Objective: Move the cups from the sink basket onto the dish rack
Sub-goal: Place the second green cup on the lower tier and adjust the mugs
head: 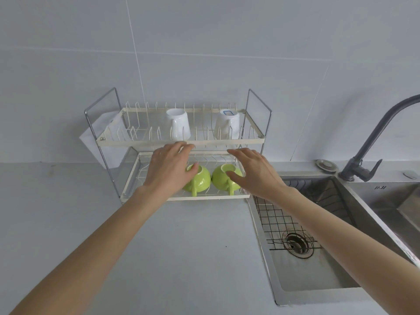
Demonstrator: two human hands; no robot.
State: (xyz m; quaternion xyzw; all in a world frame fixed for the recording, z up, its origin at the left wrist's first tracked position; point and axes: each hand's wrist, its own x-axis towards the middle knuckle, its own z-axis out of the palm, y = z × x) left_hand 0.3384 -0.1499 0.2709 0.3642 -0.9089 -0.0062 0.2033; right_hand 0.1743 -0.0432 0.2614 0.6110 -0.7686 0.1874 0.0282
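Observation:
A two-tier wire dish rack stands against the wall. Two white cups sit upside down on its upper tier. Two green cups sit upside down side by side on the lower tier, handles toward me. My left hand hovers over the left green cup, fingers spread, thumb near its base. My right hand is spread over the right green cup with the thumb at its base. Neither hand grips a cup. The black wire sink basket lies in the sink and holds nothing.
A steel sink with a drain is to the right of the rack. A dark faucet rises behind it. A second basin lies at far right. Grey countertop stretches in front of the rack.

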